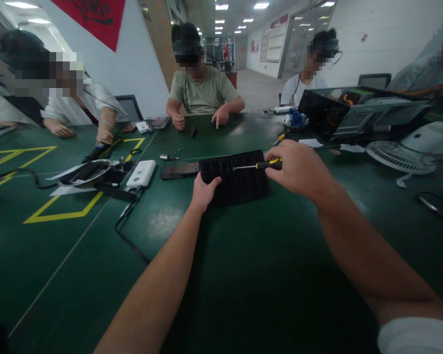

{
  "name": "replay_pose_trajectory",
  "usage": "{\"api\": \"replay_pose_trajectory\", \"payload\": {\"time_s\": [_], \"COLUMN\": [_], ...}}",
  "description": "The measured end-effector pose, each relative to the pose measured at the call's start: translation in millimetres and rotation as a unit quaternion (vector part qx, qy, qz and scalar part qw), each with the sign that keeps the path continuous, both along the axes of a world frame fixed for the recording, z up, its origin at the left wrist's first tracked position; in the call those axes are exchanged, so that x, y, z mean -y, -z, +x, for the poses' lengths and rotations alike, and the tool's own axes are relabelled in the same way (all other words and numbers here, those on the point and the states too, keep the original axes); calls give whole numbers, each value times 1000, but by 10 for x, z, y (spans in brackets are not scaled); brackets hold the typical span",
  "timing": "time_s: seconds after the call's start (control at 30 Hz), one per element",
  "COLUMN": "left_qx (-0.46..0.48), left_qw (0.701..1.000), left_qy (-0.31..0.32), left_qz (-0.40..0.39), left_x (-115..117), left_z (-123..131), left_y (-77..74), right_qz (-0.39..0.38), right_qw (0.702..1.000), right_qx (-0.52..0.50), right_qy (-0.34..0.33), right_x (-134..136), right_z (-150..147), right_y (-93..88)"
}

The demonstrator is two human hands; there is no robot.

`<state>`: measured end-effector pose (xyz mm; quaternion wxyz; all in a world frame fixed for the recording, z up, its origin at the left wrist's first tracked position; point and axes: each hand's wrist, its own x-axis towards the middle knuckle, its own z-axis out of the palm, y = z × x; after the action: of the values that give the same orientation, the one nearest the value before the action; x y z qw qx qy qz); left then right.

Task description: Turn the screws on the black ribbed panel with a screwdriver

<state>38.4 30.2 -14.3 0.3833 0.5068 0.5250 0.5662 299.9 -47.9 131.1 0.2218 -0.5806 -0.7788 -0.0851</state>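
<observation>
A black rectangular panel [243, 184] with ridges is held a little tilted over the green table [258, 255]. My left hand [205, 191] grips its left edge, thumb on the face and the other fingers hidden behind. My right hand [299, 167] is closed around the yellow and black handle of a screwdriver [262, 165]. The thin shaft points left, with its tip over the upper middle of the panel; whether it touches is too small to tell. A dark flat case [179, 170] lies just left of the panel, near a small metal bit [167, 157].
A white power bank [141, 174] and a round frame with cables [92, 172] lie left. At right are a white fan [402, 152], an open black computer case [325, 113] and a bowl [296, 120]. Several people sit around the table; one person [203, 91] is opposite.
</observation>
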Motion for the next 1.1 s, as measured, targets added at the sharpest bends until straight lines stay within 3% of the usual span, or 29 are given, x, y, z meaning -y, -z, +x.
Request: {"api": "replay_pose_trajectory", "payload": {"time_s": [0.67,0.9,1.1], "left_qx": [2,11,6], "left_qw": [1000,1000,1000], "left_qy": [2,3,4], "left_qz": [-5,-9,-3], "left_x": [5,-18,-2], "left_z": [-4,1,-1], "left_y": [1,28,9], "right_qz": [-8,25,25], "right_qw": [999,999,999], "right_qx": [-12,-39,-31], "right_qy": [-48,6,-5], "right_x": [-8,74,31], "right_z": [4,-7,-21], "right_y": [-22,-109,-55]}}
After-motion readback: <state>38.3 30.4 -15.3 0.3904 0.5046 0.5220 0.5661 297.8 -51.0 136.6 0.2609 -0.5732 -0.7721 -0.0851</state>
